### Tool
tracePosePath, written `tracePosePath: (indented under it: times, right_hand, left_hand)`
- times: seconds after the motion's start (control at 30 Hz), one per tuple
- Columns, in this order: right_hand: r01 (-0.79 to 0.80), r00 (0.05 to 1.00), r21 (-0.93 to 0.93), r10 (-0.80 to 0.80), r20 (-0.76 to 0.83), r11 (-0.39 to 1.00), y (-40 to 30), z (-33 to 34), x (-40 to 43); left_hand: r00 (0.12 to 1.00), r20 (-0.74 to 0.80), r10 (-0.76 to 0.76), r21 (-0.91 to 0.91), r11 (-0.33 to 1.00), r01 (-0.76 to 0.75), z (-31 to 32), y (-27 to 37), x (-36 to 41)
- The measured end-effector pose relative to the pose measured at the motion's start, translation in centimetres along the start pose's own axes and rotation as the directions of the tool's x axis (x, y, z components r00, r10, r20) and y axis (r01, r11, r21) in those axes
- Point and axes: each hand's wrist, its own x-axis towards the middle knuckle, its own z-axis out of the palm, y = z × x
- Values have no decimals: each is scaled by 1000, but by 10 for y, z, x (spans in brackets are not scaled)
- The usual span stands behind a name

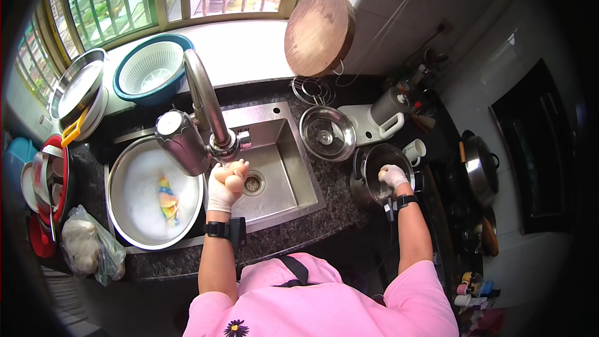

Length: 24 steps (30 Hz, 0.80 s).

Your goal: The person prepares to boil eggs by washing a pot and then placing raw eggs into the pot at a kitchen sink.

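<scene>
My left hand [222, 192], in a thin white glove, holds several eggs [234, 183] under the faucet [227, 147] above the steel sink [269, 173]. Off to the right, my right hand [393, 176], gloved too, is at the mouth of a dark pot [367, 187], with an egg [382, 175] at its fingertips. The inside of the pot is mostly in shadow. A glass lid [327, 133] lies on the counter between the sink and the pot.
A steel basin [126, 210] of suds with a colourful cloth [167, 201] stands left of the faucet. Near the pot are a white mug [415, 150] and a white appliance [355, 119]. A round wooden board [316, 32] leans at the wall; a plastic bag [100, 243] lies front left.
</scene>
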Motion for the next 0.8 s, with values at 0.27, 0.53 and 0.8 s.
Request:
tracePosePath:
  times: [0.27,0.53,0.8]
  right_hand:
    - [-101,966,-372,180,185,923,-35,27,40]
    - [-235,933,64,206,295,970,17,56,52]
    - [-160,940,103,120,321,982,44,62,55]
  left_hand:
    - [994,27,107,-7,994,-107,2,11,-13]
    - [982,121,145,9,989,-147,-16,15,1]
    - [973,140,181,22,982,-186,-7,11,8]
